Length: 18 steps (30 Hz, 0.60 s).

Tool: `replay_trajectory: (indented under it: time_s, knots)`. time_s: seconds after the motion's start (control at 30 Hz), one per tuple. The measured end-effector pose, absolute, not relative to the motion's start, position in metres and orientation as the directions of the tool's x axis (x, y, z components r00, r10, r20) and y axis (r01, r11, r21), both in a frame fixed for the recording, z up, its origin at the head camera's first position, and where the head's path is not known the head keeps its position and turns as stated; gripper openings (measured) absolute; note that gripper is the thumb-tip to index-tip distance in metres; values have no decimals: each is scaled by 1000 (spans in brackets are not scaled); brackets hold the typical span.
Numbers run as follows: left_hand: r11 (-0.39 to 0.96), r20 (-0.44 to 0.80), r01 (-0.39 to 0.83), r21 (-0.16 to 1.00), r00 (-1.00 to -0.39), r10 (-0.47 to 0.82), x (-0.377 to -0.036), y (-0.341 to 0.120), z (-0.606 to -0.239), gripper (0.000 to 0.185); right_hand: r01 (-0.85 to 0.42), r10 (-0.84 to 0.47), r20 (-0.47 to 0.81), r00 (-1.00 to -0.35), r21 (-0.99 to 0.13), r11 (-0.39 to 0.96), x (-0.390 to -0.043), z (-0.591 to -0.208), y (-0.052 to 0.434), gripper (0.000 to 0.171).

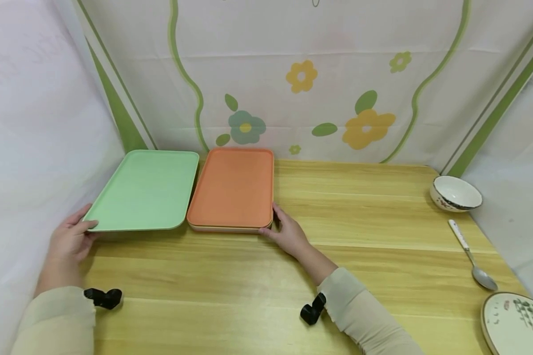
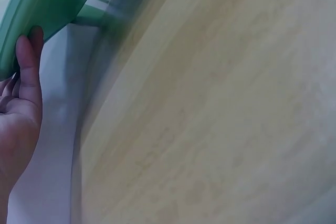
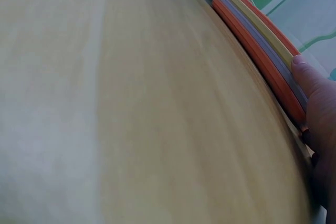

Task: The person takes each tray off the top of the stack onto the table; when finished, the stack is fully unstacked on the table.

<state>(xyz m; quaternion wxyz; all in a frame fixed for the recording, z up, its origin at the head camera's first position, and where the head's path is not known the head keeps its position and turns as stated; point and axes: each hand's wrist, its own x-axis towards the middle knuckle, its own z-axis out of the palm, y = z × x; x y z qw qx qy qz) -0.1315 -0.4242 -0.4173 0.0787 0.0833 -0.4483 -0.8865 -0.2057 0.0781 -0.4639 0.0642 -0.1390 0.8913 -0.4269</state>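
While both sleeves rest near the front edge of the table [image 1: 257, 281], the left hand [image 1: 68, 239] grips the near-left corner of the green tray [image 1: 146, 190], thumb on top of the rim; the left wrist view shows the fingers curled under that rim, so the hand is clamped on the tray. Right hand [image 1: 288, 234] sits at the near-right corner of the orange tray [image 1: 233, 187], fingers against the side edge and thumb at the front edge; the right wrist view shows a fingertip pressed on layered rims (orange, grey, yellow, orange), so the orange one tops a stack of trays. Whether this hand pinches the stack or only touches it I cannot tell. Both trays lie flat at the far left of the table, side by side and nearly touching at the near corners, the gap widening slightly toward the back. Each has its long axis running near-to-far, short edges toward the person and toward the curtain [image 1: 337, 74]; the green tray angles a little leftward at the near end. On the right, well apart from the trays: a plate [image 1: 517, 323] nearest, then a spoon [image 1: 471, 254] with its bowl toward the person, then a bowl [image 1: 455, 193] by the far corner.
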Motion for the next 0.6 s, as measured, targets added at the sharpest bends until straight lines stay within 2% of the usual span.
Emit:
replay_trajectory:
  time_s: [0.6]
  knots:
    - [-480, -185, -44, 876, -951, -250, -132, -426, -427, 48, -196, -305, 1, -952, -766, 612, -203, -461, 78, 95]
